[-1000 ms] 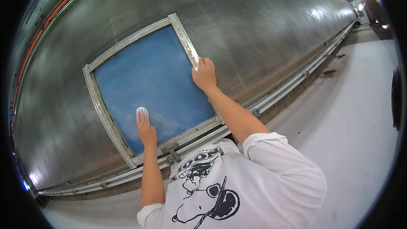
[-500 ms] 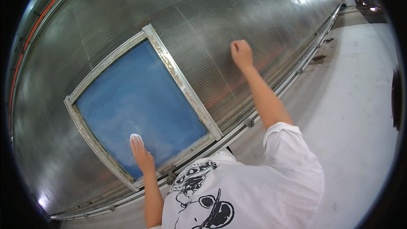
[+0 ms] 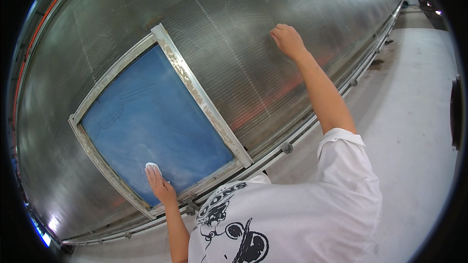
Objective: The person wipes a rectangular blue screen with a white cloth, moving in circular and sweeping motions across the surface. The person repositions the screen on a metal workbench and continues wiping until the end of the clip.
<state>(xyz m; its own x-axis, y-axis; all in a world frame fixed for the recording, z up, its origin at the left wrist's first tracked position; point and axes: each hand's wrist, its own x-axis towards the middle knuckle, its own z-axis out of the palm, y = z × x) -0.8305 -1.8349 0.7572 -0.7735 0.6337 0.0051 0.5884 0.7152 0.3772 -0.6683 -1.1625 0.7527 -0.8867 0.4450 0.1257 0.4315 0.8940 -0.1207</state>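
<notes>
A blue mesh panel (image 3: 175, 122) in a worn, pale metal frame (image 3: 187, 80) lies on the long silvery surface, with faint dark lines showing in the mesh. My left hand (image 3: 161, 185) is closed on a small white pad (image 3: 151, 167) and rests with it on the lower part of the mesh. My right hand (image 3: 287, 41) is off to the frame's upper right, fingers curled closed over the silvery surface (image 3: 234, 14) with its fine line markings; whether it holds anything small, or touches the surface, I cannot tell.
A metal rail (image 3: 356, 80) with clamps runs along the near edge of the surface, receding to the upper right. A white floor or ledge (image 3: 409, 126) lies beyond it on the right. An orange strip (image 3: 51, 9) follows the far left edge. My printed white shirt fills the bottom.
My right hand has left the frame's right side and moved up and right. My left hand with the pad has moved lower on the mesh. The frame appears further left in view.
</notes>
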